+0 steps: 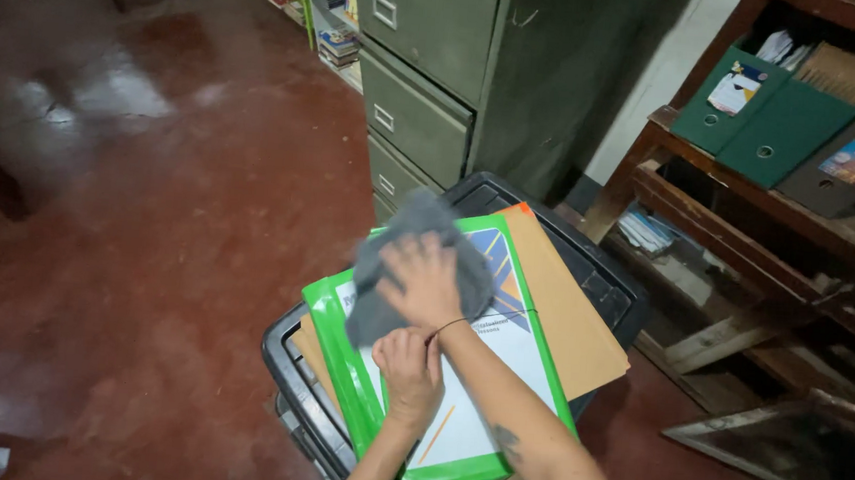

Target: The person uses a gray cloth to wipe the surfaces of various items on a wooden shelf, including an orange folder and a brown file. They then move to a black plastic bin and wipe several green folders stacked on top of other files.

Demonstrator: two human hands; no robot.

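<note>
Pressure stays even if my right hand [428, 282], spread flat on the grey cloth [395, 268], sweeps toward six o'clock while my left hand [408, 369] pins the green folder [456, 412].

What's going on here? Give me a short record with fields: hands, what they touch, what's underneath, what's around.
right hand: right hand pressed flat on a grey cloth
left hand: left hand resting on the green folder
under the folder: brown envelope on a black crate
around: grey filing cabinet, wooden shelf with green box files, red floor
</note>
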